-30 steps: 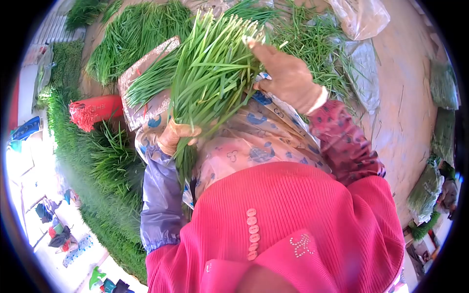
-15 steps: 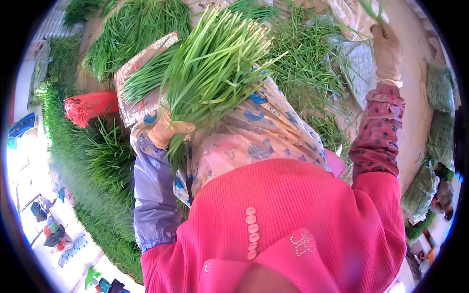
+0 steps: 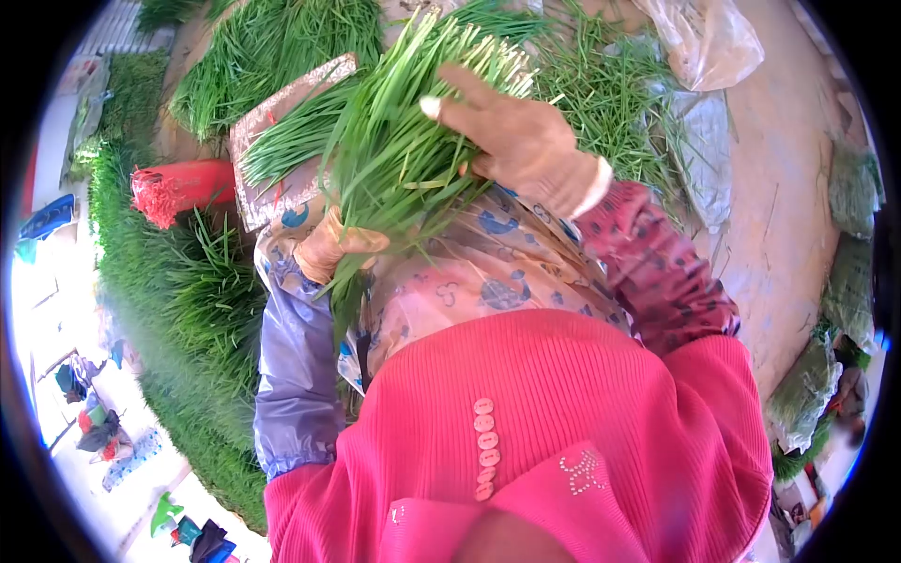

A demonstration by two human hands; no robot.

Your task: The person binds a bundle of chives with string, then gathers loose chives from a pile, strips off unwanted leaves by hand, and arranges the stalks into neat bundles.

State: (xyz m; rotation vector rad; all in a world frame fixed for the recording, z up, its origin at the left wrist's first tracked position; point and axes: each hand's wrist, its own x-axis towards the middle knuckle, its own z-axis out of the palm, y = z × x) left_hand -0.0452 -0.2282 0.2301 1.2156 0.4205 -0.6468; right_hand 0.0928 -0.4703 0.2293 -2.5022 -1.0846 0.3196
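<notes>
Filling the lower half of the frame, the person's pink ribbed top (image 3: 554,403) is the largest shape, bordered on the left by a deep mass of long green leaves (image 3: 188,310). Another leafy pile (image 3: 282,56) lies at the upper left, and loose blades (image 3: 601,117) are strewn across the floor at upper right. A clear apron printed with blue figures (image 3: 507,253) covers the lap. Above it, at upper centre, is the large green bundle (image 3: 399,155), its pale ends pointing to the top of the frame and its leaf tips hanging toward the lower left. Just left of it, a smaller bunch (image 3: 296,141) lies on a patterned board (image 3: 305,183). The right hand (image 3: 521,150) is over the right side of the bundle, slightly blurred, fingers spread and thumb apart; whether any blade touches them cannot be told. The left hand (image 3: 328,246) is wrapped around the bundle's lower, leafy part. Handling this well probably calls for a steady left hold, firm without bruising the soft leaves, so the pale ends stay level. The right fingers would do best working lightly from the top layer, pinching single blades near their pale ends rather than raking deep. Smallest is a whitish fingertip (image 3: 431,107) on the right hand, set against the green.
</notes>
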